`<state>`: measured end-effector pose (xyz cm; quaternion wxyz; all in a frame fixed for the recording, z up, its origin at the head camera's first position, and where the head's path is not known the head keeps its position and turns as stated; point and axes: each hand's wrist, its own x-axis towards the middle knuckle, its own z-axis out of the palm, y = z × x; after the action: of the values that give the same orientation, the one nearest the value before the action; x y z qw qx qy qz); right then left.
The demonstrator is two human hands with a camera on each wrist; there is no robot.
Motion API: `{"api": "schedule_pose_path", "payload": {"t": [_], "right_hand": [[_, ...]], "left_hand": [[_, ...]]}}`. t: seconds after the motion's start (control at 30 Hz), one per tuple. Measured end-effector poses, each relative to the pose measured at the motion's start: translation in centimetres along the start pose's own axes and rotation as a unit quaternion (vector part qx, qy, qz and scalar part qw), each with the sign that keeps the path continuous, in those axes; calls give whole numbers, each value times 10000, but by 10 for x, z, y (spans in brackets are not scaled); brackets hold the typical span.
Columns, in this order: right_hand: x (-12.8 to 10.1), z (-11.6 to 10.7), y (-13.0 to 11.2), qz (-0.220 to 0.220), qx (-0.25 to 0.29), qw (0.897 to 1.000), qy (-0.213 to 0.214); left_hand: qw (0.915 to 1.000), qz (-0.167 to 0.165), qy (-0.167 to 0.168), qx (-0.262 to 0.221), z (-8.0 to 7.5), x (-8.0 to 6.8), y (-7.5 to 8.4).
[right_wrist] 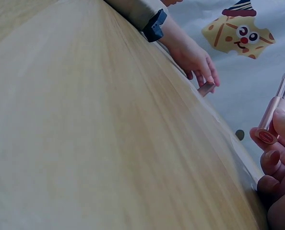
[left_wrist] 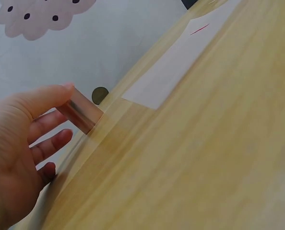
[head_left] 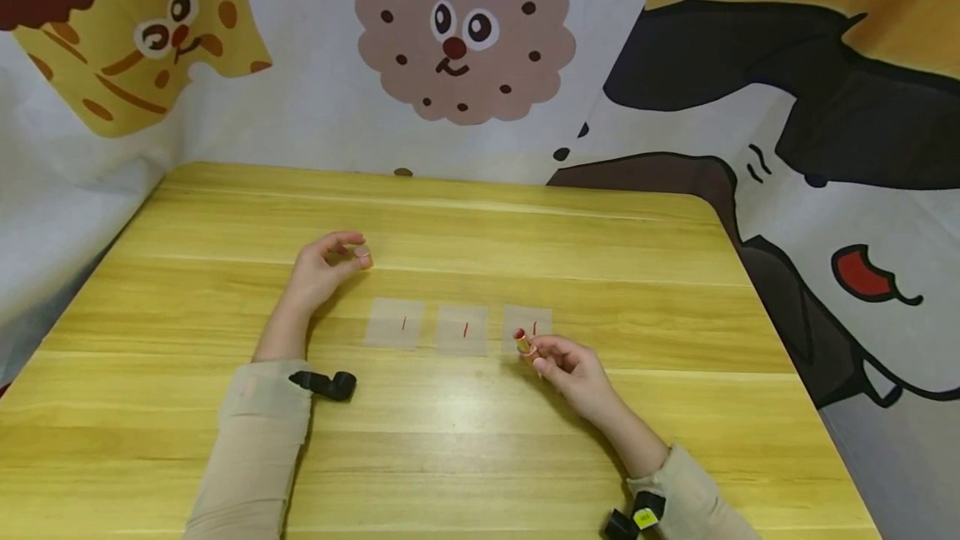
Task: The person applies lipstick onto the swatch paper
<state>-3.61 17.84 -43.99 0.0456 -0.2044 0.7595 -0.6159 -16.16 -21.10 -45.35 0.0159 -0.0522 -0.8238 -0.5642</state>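
Observation:
My right hand pinches an uncapped lipstick, its red tip pointing up and away, just over the right paper square. In the right wrist view the lipstick's metallic barrel and round labelled base show. Off to the left, my left hand pinches a shiny pinkish lipstick cap between thumb and fingertips, its other fingers loosely curled. A left paper square and a middle paper square lie between the hands. Each of the three squares bears one short red stroke.
The wooden table has rounded far corners. Behind it hangs a white cloth printed with cartoon figures. A black wrist camera is strapped at the left sleeve, another black camera at the right sleeve.

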Motion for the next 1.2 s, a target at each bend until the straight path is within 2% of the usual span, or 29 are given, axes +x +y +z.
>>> {"api": "schedule_pose_path", "payload": {"t": [0.13, 0.7, 1.2], "right_hand": [[0, 0, 0, 9, -10, 10000, -5], [1, 0, 1, -122, -11, 9999, -32], [0, 0, 2, -90, 33, 9999, -34]], "left_hand": [[10000, 69, 2, 53, 1, 1, -4], [9999, -4, 28, 124, 3, 1, -4], [9995, 81, 279, 92, 3, 3, -6]]}}
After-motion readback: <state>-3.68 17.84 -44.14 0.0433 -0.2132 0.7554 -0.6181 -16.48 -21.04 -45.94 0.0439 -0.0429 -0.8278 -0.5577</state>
